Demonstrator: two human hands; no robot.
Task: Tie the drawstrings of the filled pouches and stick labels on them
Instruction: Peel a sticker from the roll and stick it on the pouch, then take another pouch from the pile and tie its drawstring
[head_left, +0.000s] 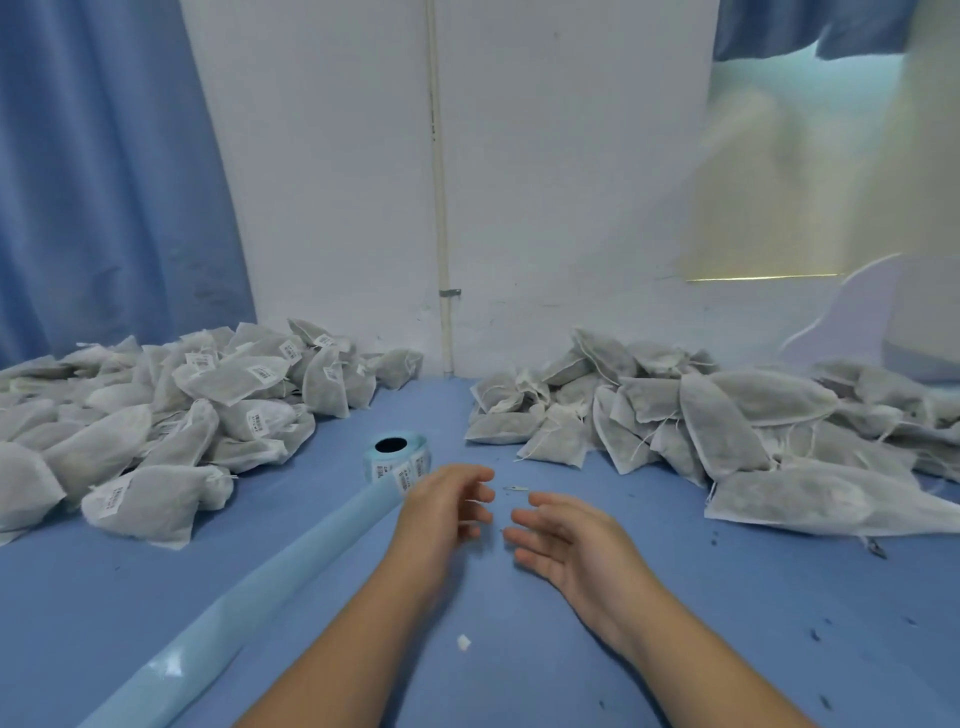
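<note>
**Two pouch piles, both hands loose between them**

Head view, surface first: blue table (130, 597) runs back to a white wall (561, 171). A thin pipe (441, 208) is clamped vertically down the wall's middle. Blue curtain (104, 182) hangs at left. Bright window (805, 98) top right is too blurred to read.

Pouches: labelled pile (156, 410) sits at left, barcode stickers showing on several. Unlabelled pile (727, 421) sits at right, drawstrings trailing loose. Piles are well apart.

Label roll (397, 457) stands between the piles, nearer the left one, just beyond the left hand (441, 512). Pale-blue liner strip (244, 587) runs from the roll toward the near-left table edge.

Left hand is motion-blurred, fingers loosely bent, no grip I can make out. Right hand (566, 540) has its palm turned inward, fingers relaxed and slightly spread, gripping nothing. Hands are near each other above mid-table, fingertips apart.

White scrap (463, 643) lies between the forearms. Dark crumbs (831, 634) are scattered at right.
</note>
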